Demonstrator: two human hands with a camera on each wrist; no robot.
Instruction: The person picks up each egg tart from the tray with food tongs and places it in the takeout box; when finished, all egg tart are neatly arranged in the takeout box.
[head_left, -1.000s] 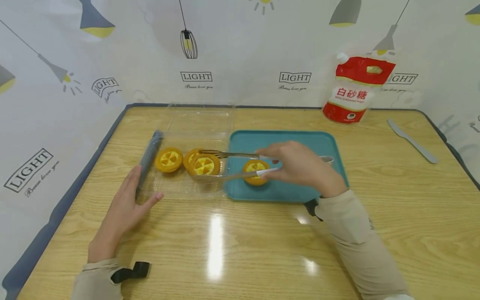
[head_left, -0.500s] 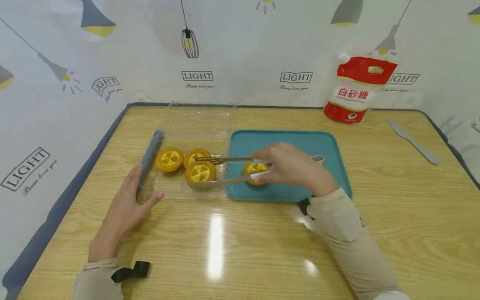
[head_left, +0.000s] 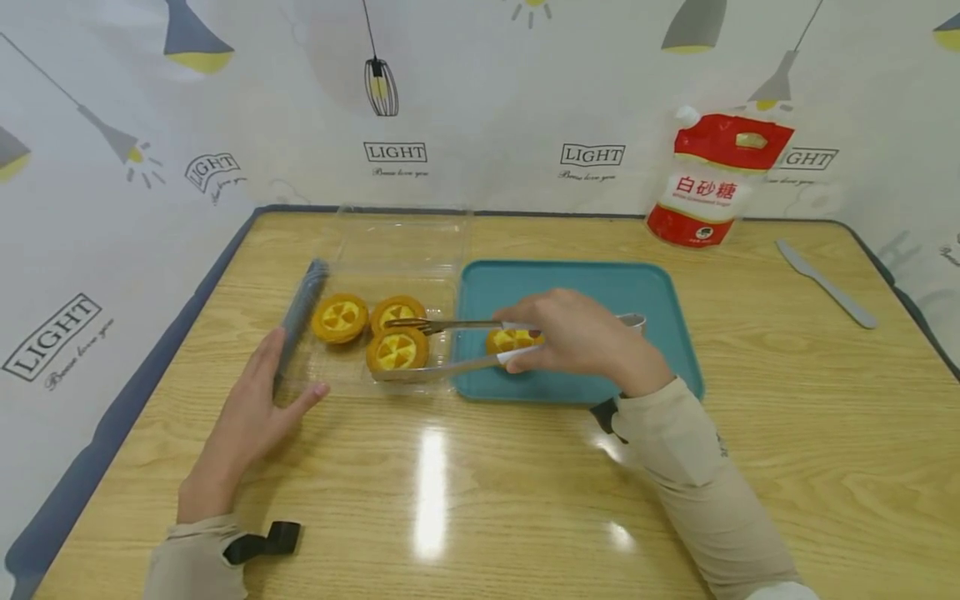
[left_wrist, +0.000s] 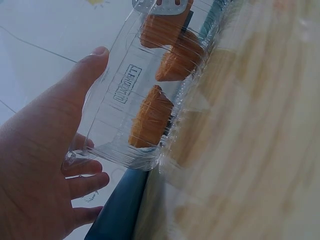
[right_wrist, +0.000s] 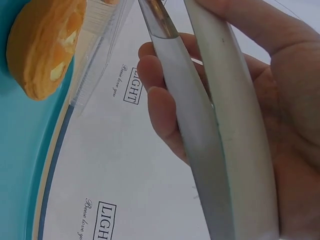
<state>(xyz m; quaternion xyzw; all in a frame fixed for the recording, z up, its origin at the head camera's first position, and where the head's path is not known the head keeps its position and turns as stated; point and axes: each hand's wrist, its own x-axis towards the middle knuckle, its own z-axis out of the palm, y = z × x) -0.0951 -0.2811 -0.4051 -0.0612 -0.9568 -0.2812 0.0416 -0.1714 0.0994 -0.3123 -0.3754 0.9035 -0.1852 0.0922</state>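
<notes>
In the head view my right hand (head_left: 581, 340) grips white-handled metal tongs (head_left: 468, 364). Their arms reach left into the open clear plastic container (head_left: 322, 383). One tip lies along the near side of an egg tart (head_left: 396, 352) and the other crosses its far side; whether they press on it I cannot tell. A second tart (head_left: 340, 318) and a third tart (head_left: 390, 310) sit beside it. My left hand (head_left: 251, 408) is at the container's left side, fingers straight, thumb apart. The left wrist view shows the thumb at the container wall (left_wrist: 112, 85) and a slotted tongs tip (left_wrist: 160, 6).
Right beside the container is a teal tray (head_left: 600, 283) bearing another tart (head_left: 512, 340), partly hidden by the tongs. A dark blue strip-like object (head_left: 303, 300) lies left of the container. A red-and-white sugar pouch (head_left: 705, 187) and a grey knife (head_left: 825, 283) are farther right.
My right hand has shifted a little left with the tongs. The front tart has moved left and toward the near side, lower in the container. My left hand has stayed in place.
</notes>
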